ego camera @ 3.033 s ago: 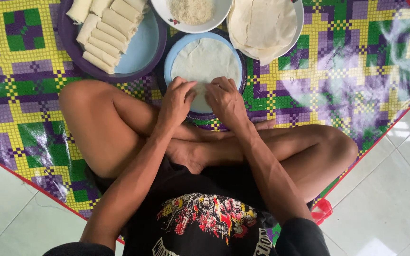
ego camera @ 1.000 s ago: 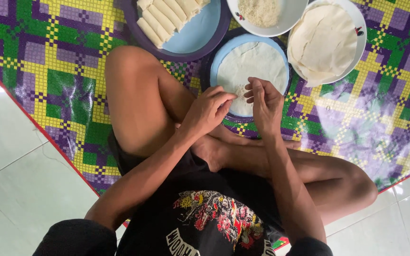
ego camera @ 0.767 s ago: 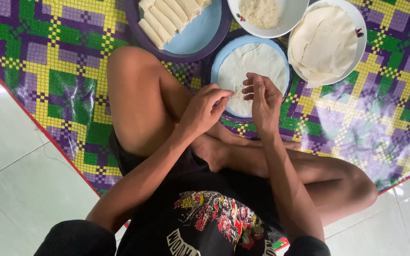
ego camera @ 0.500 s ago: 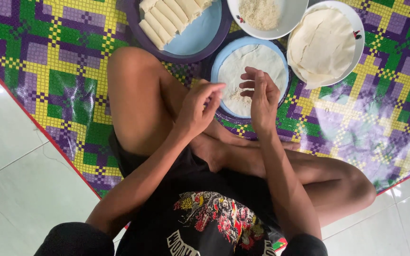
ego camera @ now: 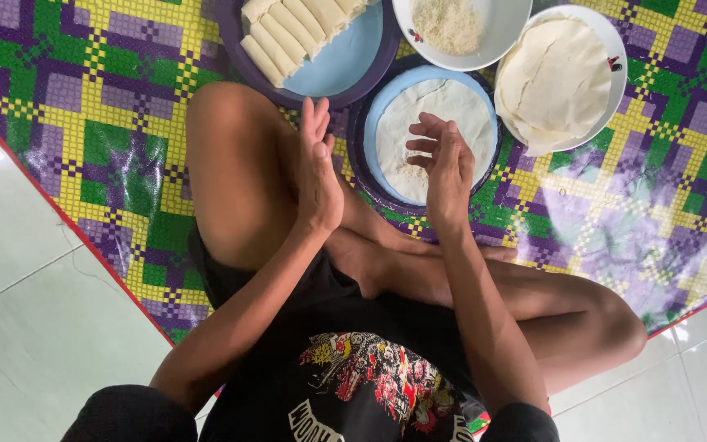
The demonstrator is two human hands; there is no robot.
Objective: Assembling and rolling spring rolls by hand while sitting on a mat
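A: What's furthest left?

B: White floor tile, then the checked mat (ego camera: 83,139) the person sits on, legs crossed. At its top edge a purple tray (ego camera: 345,69) holds a row of pale rolls (ego camera: 292,29).

A: And the hands?

B: The left hand (ego camera: 318,168) is raised over the left knee, flat and on edge, fingers straight and pressed together, holding nothing. It's beside the blue plate (ego camera: 378,110), not touching it.

A: The right one?

B: The right hand (ego camera: 445,160) hovers over the near side of that plate, fingers loosely curled with the tips drawn close. Whether it pinches anything I can't tell.

A: What's on the plate?

B: A round white wrapper (ego camera: 443,115) lying flat, with a little crumbly filling (ego camera: 409,169) just left of the right hand.

A: Further right?

B: A white bowl (ego camera: 497,37) of pale crumbs at the top, then a white dish (ego camera: 611,45) stacked with more wrappers, touching the blue plate's rim.
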